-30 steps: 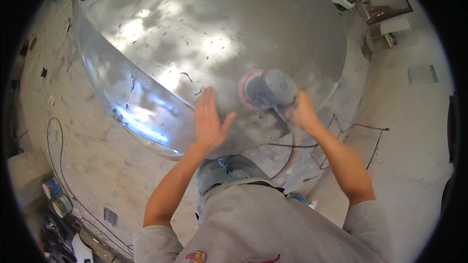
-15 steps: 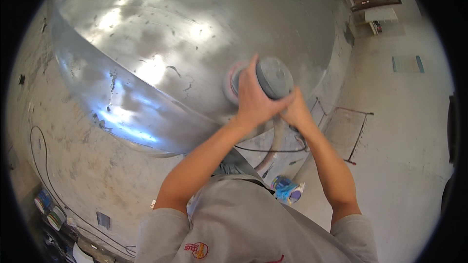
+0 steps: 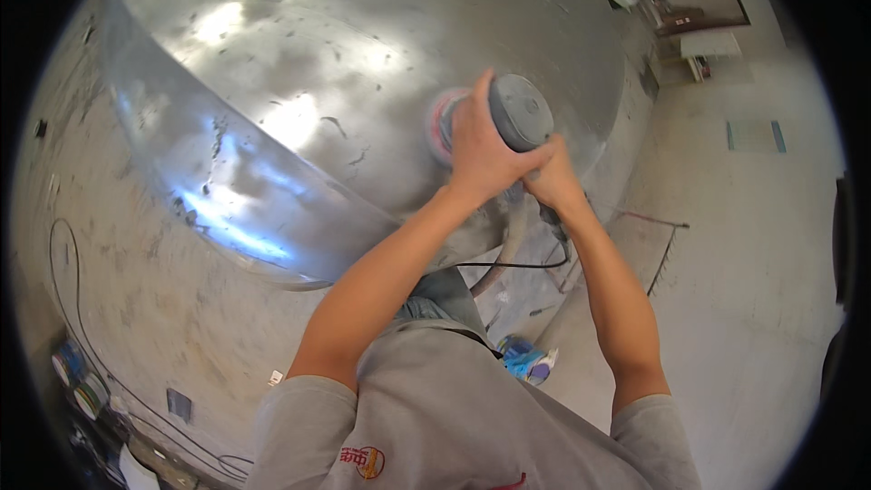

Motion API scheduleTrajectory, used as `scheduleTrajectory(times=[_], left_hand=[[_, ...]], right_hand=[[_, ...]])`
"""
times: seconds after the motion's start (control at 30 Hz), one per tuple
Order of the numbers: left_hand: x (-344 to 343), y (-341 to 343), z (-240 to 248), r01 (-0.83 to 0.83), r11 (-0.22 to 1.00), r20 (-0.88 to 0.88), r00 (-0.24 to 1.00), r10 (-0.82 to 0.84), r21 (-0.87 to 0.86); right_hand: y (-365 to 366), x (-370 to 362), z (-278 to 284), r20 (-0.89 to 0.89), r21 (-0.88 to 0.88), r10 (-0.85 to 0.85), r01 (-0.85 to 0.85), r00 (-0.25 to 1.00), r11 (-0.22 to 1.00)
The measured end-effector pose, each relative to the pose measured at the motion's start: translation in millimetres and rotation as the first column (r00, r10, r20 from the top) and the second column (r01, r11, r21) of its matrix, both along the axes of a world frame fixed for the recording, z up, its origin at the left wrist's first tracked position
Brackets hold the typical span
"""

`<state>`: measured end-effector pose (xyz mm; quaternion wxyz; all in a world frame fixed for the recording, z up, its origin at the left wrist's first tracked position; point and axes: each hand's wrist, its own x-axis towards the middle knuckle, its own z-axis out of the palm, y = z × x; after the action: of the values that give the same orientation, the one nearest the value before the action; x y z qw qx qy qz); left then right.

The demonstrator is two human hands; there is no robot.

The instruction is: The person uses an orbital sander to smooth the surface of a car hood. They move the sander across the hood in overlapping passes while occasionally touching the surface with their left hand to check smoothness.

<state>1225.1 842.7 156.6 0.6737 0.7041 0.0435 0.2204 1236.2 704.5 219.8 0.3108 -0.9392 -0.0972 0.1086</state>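
A grey orbital sander (image 3: 520,112) with a reddish pad edge is in both hands, its pad against a large curved grey metal surface (image 3: 399,104). Wrapped round the tool's head is my left hand (image 3: 485,145), thumb and fingers on opposite sides. My right hand (image 3: 553,177) closes round the body just behind; its fingertips are partly hidden. A thick beige hose (image 3: 515,231) and a black cable (image 3: 526,265) trail down from the tool. The metal shows bright reflections, dull mottled patches and small dark marks.
Paint-type cans (image 3: 89,395) stand at the lower left by a looping cable (image 3: 77,299). A blue-wrapped can (image 3: 528,358) sits on the floor near my body. To the right is a thin metal rack (image 3: 673,245), and farther back a dark-framed panel (image 3: 699,2).
Both hands and the sander have moved farther away from me over the metal surface, slightly to the right. The grip stays the same.
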Motion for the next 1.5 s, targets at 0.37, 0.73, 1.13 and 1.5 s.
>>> scheduleTrajectory(times=[0.37, 0.73, 1.13, 1.5], left_hand=[[-41.9, -18.6, -2.2, -0.200, 0.979, -0.096, 0.976, 0.197, -0.026], [-7.0, -27.1, 0.2, -0.266, 0.962, -0.037, 0.962, 0.269, 0.059], [-9.9, -129.6, -17.4, -0.271, 0.962, -0.043, 0.962, 0.269, -0.028], [-50.8, -135.4, -12.7, -0.354, 0.924, -0.161, 0.913, 0.375, 0.145]], right_hand=[[-18.0, 2.2, -8.7, 0.011, 0.010, 0.283, -0.283, 0.959, 0.959], [-51.7, 34.6, -38.4, 0.096, 0.088, 0.362, -0.370, 0.927, 0.925], [-147.4, 35.0, -32.0, -0.087, -0.209, 0.375, -0.384, 0.923, 0.899], [-166.1, -6.5, -44.3, 0.079, -0.071, 0.500, -0.495, 0.863, 0.866]])
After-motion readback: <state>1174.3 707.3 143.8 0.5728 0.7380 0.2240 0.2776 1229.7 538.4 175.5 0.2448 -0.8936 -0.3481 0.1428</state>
